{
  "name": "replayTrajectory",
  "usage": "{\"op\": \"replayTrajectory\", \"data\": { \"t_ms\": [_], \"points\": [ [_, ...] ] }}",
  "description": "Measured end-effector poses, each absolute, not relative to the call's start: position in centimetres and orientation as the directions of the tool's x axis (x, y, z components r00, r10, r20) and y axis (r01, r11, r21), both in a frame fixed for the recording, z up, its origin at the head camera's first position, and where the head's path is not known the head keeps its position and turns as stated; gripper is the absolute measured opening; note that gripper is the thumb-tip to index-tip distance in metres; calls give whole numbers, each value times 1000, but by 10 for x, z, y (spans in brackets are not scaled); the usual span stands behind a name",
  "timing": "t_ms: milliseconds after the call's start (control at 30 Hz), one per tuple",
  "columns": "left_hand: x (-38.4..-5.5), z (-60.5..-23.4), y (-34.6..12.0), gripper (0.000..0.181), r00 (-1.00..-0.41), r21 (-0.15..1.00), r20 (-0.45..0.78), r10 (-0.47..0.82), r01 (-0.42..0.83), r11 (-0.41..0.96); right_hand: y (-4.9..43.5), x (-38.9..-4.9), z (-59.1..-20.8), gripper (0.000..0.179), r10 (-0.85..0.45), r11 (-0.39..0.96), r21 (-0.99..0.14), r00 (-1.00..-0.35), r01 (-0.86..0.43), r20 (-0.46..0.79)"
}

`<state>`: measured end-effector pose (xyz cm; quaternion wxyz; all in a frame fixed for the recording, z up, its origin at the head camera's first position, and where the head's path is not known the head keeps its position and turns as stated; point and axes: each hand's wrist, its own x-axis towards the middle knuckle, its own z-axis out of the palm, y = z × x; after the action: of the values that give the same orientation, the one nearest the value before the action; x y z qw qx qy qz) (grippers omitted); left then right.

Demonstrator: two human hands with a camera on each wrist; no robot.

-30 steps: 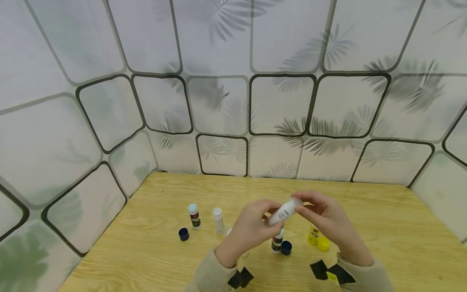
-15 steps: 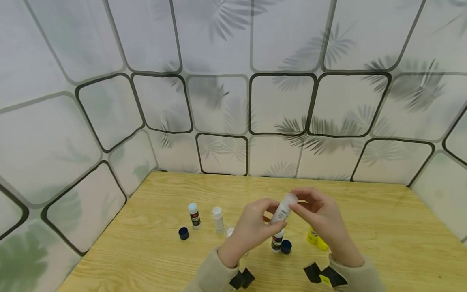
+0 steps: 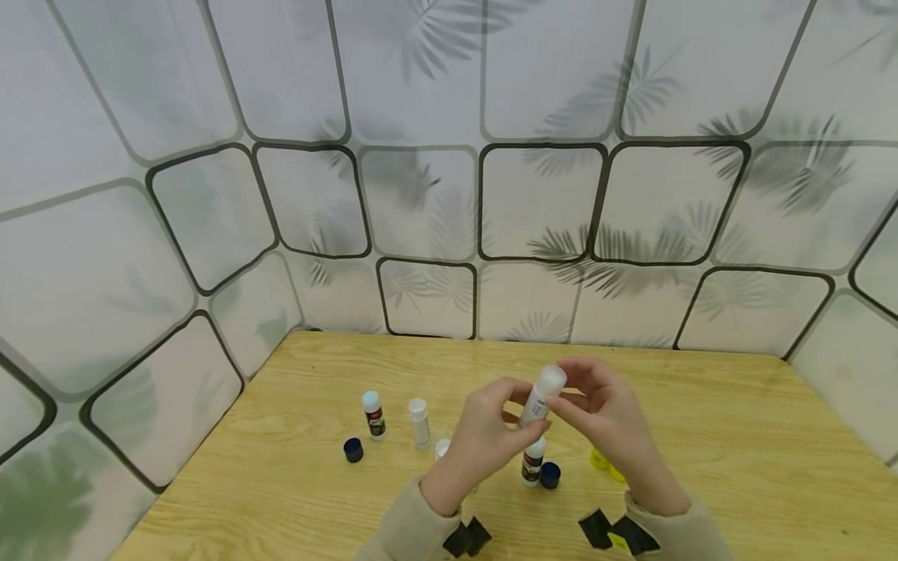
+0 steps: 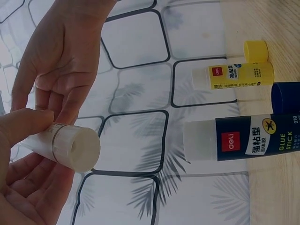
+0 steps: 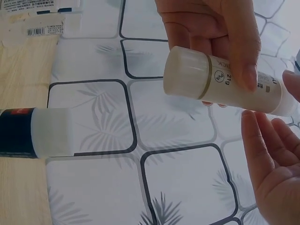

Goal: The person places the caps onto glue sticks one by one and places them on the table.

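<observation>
A white glue stick [image 3: 539, 399] is held tilted in the air above the surface [image 3: 765, 452], nearer its near edge than the patterned wall covering [image 3: 421, 202] behind the far edge. The left hand [image 3: 487, 428] is closed around its lower part, thumb on one side and fingers on the other. The right hand [image 3: 609, 409] pinches the upper end with thumb and fingertips, the other fingers bent loosely.

Below the hands, a dark-labelled glue stick [image 3: 532, 466] stands upright, its white top uncovered, a dark blue cap [image 3: 550, 475] just beside it. Toward the right edge, partly hidden by the right hand in the head view, are a yellow glue stick [image 4: 241, 77] and a yellow cap [image 4: 256, 51].

Toward the far left corner stand a second dark-labelled stick [image 3: 375, 421] and a pale stick [image 3: 419, 425]. A second blue cap [image 3: 354, 449] lies nearer the left edge. Another white-topped item [image 3: 442, 448] shows partly behind the left wrist.
</observation>
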<state>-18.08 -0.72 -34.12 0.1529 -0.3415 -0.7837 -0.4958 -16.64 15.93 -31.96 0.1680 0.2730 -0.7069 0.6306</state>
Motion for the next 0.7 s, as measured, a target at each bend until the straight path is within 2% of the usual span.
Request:
{"op": "replayTrajectory", "data": {
  "t_ms": [267,700],
  "points": [
    [-181,-341,-7,26,-702,656,615,358,708,262,155,-167,-322,33,-189,62,-802,-796,-594,575],
    [-182,-343,-6,25,-695,634,622,362,717,289,153,-167,-323,29,-147,145,-813,-825,-564,546]
  ]
}}
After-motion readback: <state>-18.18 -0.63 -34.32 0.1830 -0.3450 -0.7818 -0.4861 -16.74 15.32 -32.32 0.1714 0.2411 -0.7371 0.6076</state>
